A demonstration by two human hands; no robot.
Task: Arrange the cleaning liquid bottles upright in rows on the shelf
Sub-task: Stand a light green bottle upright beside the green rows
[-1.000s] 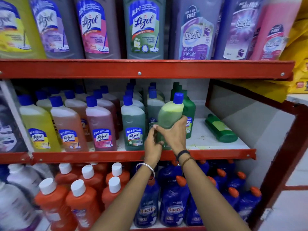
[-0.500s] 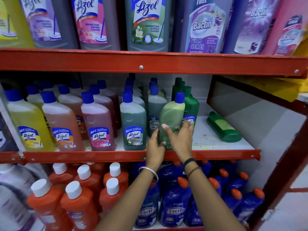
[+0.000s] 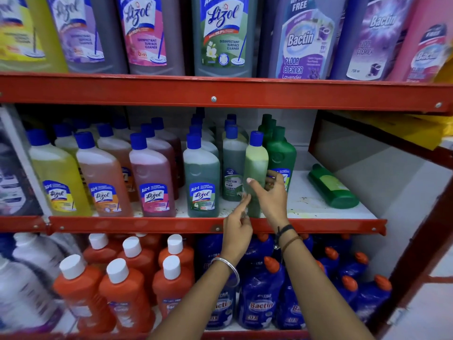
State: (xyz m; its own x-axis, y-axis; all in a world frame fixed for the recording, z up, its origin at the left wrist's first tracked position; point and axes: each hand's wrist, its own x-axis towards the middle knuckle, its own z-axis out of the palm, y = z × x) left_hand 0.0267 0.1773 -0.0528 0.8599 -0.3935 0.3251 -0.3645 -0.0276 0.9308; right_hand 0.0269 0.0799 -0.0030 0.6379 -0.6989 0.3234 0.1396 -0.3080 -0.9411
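Nearest the camera, the left hand hangs over the red front lip of the middle shelf, fingers loosely curled and holding nothing, one fingertip reaching up toward the base of the pale green bottle. Just beyond it, the right hand has its fingers spread against the lower right side of that bottle; the blur makes it hard to be sure, but this looks like a light steadying touch, not a full grasp.

The pale green bottle stands upright at the shelf's front edge, just right of the grey-green Bactin bottle and in front of the dark green bottle.

To finish this step well, I judge the label should be turned to face outward like its neighbours, the base squared to the lip, and the fingers eased away slowly so the bottle does not rock.

Further right of the pale green bottle, a green bottle lying on its side rests on the white shelf board, probably the next one to stand up.
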